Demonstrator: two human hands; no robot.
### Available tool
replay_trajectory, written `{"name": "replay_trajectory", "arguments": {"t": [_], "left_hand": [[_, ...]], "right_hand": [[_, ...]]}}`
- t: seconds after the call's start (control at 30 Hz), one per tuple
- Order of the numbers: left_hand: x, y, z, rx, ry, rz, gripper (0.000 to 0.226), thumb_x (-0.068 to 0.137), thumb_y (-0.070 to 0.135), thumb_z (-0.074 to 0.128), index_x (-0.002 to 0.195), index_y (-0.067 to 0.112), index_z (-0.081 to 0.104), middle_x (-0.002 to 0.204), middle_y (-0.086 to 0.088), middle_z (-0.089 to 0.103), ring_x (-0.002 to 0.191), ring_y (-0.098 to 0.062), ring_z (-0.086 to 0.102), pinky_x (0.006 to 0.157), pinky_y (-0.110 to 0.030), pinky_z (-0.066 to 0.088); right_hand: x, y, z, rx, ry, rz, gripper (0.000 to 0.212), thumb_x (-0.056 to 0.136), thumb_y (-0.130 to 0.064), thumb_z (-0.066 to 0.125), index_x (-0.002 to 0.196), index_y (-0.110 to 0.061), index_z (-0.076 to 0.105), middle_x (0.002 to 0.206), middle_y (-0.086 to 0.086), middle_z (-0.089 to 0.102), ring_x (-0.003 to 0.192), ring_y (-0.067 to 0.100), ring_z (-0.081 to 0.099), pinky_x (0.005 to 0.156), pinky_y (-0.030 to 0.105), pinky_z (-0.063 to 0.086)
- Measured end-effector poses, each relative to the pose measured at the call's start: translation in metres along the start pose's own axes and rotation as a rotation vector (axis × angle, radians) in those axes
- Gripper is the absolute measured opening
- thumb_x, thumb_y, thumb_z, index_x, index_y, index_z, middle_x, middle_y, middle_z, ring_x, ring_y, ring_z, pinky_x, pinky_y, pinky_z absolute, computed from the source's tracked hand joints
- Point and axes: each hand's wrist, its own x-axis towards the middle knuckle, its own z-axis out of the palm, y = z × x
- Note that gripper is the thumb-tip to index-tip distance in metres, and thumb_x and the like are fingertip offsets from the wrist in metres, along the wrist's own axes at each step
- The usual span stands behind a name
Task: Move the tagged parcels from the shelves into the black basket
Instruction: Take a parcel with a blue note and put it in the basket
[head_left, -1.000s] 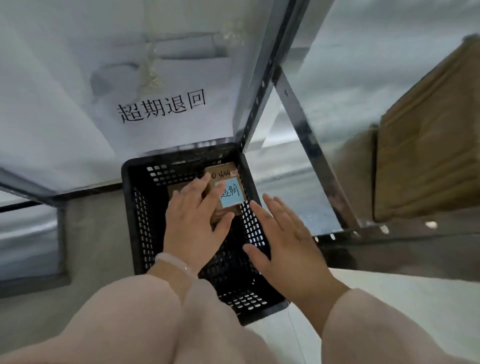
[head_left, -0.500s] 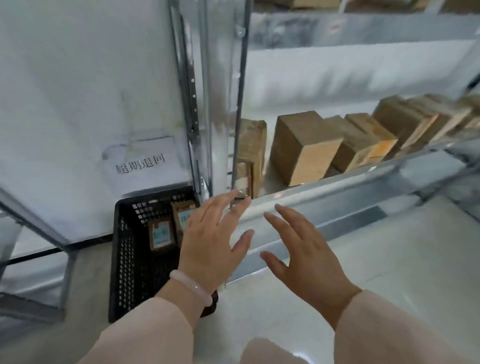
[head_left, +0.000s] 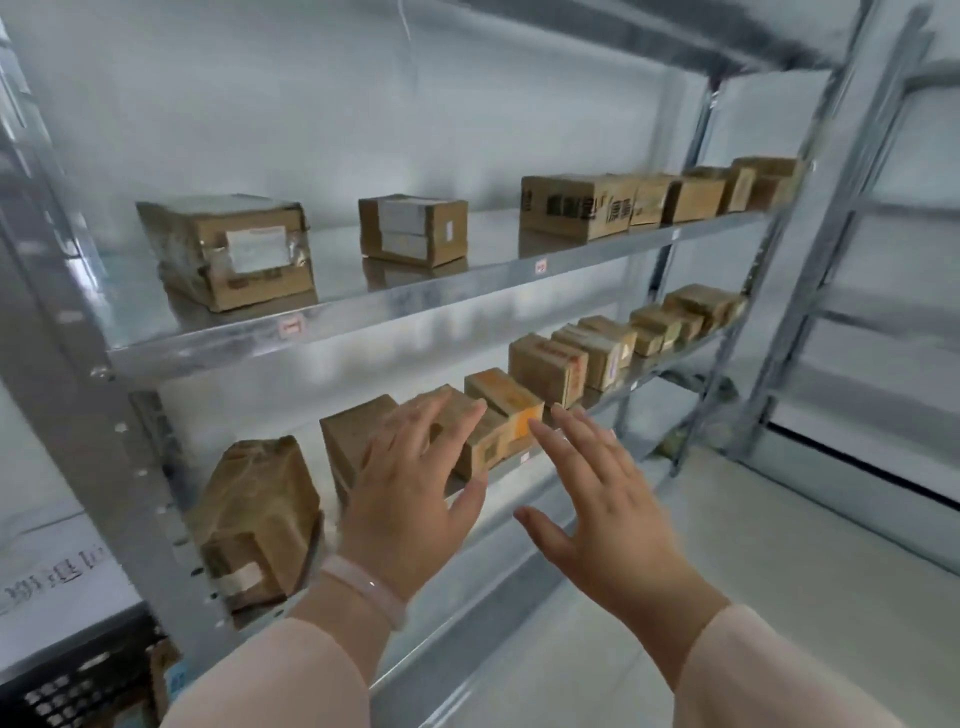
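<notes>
Down in the lower left corner, the black perforated plastic basket (head_left: 62, 691) sits beside the grey galvanised steel shelving rack (head_left: 109, 426), and a brown cardboard parcel with a blue tag (head_left: 169, 675) shows at the basket's right edge. Above it, a white paper sign with dark characters (head_left: 52, 577) is on the wall. On the lower shelf a crumpled parcel in brown tape (head_left: 260, 519) stands at the left end, followed by a row of plain cardboard boxes (head_left: 545, 364) running off to the right. The left hand (head_left: 410, 499), with a pale pink bangle (head_left: 363, 587) on its wrist, is held up with fingers straight and spread in front of those boxes, gripping nothing; contact with them cannot be judged. Just beside it the right hand (head_left: 608, 525) is likewise spread wide and empty, its fingertips near a small box with an orange label (head_left: 511, 410). More cardboard parcels with white labels (head_left: 234, 249) stand spaced along the upper shelf. Blur hides which shelf parcels carry tags.
</notes>
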Motion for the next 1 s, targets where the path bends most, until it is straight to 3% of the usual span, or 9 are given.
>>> {"name": "replay_trajectory", "arguments": {"t": [0.13, 0.3, 0.43, 0.6, 0.73, 0.87, 1.0], "left_hand": [[0.065, 0.012, 0.026, -0.033, 0.046, 0.046, 0.056, 0.087, 0.048, 0.054, 0.140, 0.033, 0.044, 0.146, 0.002, 0.045, 0.137, -0.021, 0.038, 0.109, -0.043, 0.036], [0.151, 0.011, 0.060, -0.109, 0.081, 0.018, 0.059, 0.087, 0.045, 0.063, 0.141, 0.036, 0.043, 0.148, 0.005, 0.041, 0.139, -0.019, 0.034, 0.110, -0.041, 0.036], [0.210, 0.013, 0.088, -0.138, 0.086, 0.068, 0.057, 0.088, 0.045, 0.061, 0.141, 0.040, 0.042, 0.150, 0.008, 0.038, 0.139, -0.015, 0.032, 0.110, -0.036, 0.033], [0.275, 0.016, 0.119, -0.167, 0.049, 0.078, 0.057, 0.090, 0.046, 0.057, 0.144, 0.041, 0.038, 0.153, 0.009, 0.032, 0.142, -0.015, 0.024, 0.114, -0.040, 0.031], [0.317, 0.030, 0.146, -0.207, 0.029, 0.073, 0.057, 0.090, 0.046, 0.058, 0.143, 0.043, 0.037, 0.153, 0.011, 0.030, 0.142, -0.014, 0.023, 0.115, -0.041, 0.033], [0.354, 0.045, 0.178, -0.238, 0.019, 0.002, 0.058, 0.090, 0.046, 0.059, 0.143, 0.043, 0.038, 0.153, 0.010, 0.029, 0.142, -0.015, 0.022, 0.115, -0.043, 0.033], [0.392, 0.056, 0.203, -0.225, 0.070, -0.091, 0.057, 0.088, 0.043, 0.062, 0.141, 0.041, 0.042, 0.151, 0.008, 0.033, 0.140, -0.016, 0.025, 0.113, -0.037, 0.030]], "right_hand": [[0.045, 0.044, -0.009, -0.052, 0.078, 0.036, 0.072, 0.085, -0.060, 0.045, 0.149, -0.035, 0.022, 0.156, -0.010, 0.023, 0.146, 0.006, 0.007, 0.116, 0.029, 0.012], [0.122, 0.088, -0.008, -0.066, 0.138, 0.033, 0.072, 0.085, -0.054, 0.049, 0.149, -0.034, 0.024, 0.157, -0.009, 0.019, 0.146, 0.005, 0.002, 0.118, 0.029, 0.007], [0.168, 0.124, -0.003, -0.090, 0.162, 0.034, 0.073, 0.085, -0.053, 0.049, 0.149, -0.036, 0.019, 0.157, -0.011, 0.016, 0.145, 0.003, 0.001, 0.118, 0.033, 0.010], [0.201, 0.178, 0.004, -0.095, 0.226, 0.113, 0.069, 0.087, -0.057, 0.043, 0.149, -0.038, 0.019, 0.153, -0.018, 0.014, 0.143, -0.003, -0.003, 0.115, 0.027, 0.004], [0.231, 0.222, 0.006, -0.058, 0.256, 0.133, 0.068, 0.086, -0.060, 0.038, 0.148, -0.037, 0.020, 0.153, -0.013, 0.022, 0.143, 0.000, 0.003, 0.116, 0.027, 0.008], [0.278, 0.272, 0.002, 0.020, 0.275, 0.169, 0.067, 0.090, -0.053, 0.047, 0.149, -0.037, 0.018, 0.156, -0.011, 0.019, 0.145, 0.009, 0.012, 0.118, 0.033, 0.016], [0.325, 0.306, 0.013, 0.136, 0.270, 0.072, 0.063, 0.092, -0.047, 0.050, 0.148, -0.034, 0.024, 0.154, -0.009, 0.025, 0.143, 0.010, 0.019, 0.116, 0.033, 0.022]]}}
